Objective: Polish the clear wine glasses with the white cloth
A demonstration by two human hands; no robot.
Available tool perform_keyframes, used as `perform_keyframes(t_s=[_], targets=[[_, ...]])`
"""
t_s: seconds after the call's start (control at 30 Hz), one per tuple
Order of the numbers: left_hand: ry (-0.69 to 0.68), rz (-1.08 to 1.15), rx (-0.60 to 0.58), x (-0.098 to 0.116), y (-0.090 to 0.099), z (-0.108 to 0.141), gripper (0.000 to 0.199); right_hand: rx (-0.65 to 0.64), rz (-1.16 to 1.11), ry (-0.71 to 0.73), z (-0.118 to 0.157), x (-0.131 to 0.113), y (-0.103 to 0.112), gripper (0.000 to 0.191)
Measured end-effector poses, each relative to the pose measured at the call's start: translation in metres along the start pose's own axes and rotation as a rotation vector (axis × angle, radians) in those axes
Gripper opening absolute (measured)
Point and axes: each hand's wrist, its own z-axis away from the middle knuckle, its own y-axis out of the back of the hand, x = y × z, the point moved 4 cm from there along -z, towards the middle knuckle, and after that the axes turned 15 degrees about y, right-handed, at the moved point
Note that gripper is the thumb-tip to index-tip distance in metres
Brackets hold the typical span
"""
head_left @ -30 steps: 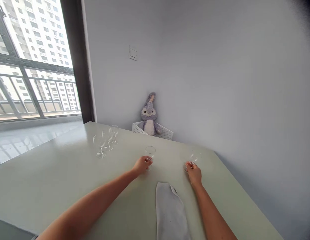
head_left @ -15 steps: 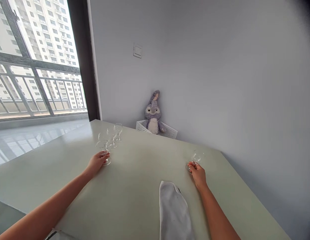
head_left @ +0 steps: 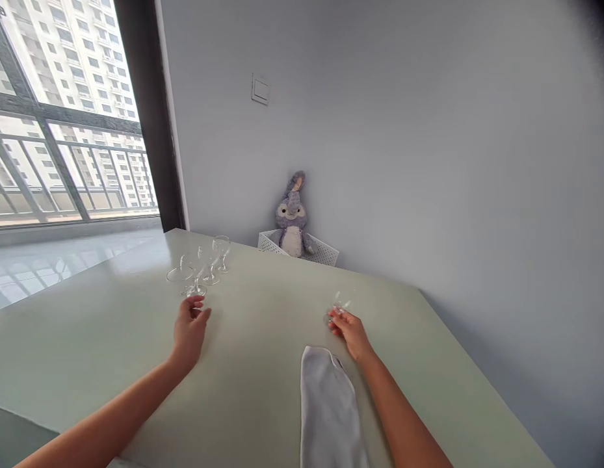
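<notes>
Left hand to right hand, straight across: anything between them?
Only bare tabletop between left hand and right hand, per the head view; the grey cloth lies nearer the wearer.

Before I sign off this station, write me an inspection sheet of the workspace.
Surface: pale green table, bare stretches look smooth.
Things: stemmed glasses grouped at left; another glass in the right hand; grey cloth between the arms.
Clutter: plush toy in a white basket beyond the far edge.
Hands: left hand beside the grouped glasses, thumb and fingers apart; right hand pinching its glass.
Cables: nothing seen.
Surroundings: grey walls, light switch, window at left.
</notes>
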Motion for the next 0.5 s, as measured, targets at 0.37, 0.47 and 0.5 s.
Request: perform_keyframes(t_s=[0.37,0.47,0.5], targets=[[-0.058,-0.379,-0.714,-0.010,-0.172,0.069,0.071,0.074,-0.063,0.004,0.000,0.001,0.015,0.027],[-0.064,-0.380,-0.689,-0.014,-0.196,0.065,0.059,0.056,-0.072,0.003,0.000,0.001,0.019,0.025],[-0.065,-0.370,-0.678,-0.014,-0.199,0.061,0.048,0.047,-0.070,0.002,0.000,0.000,0.019,0.025]])
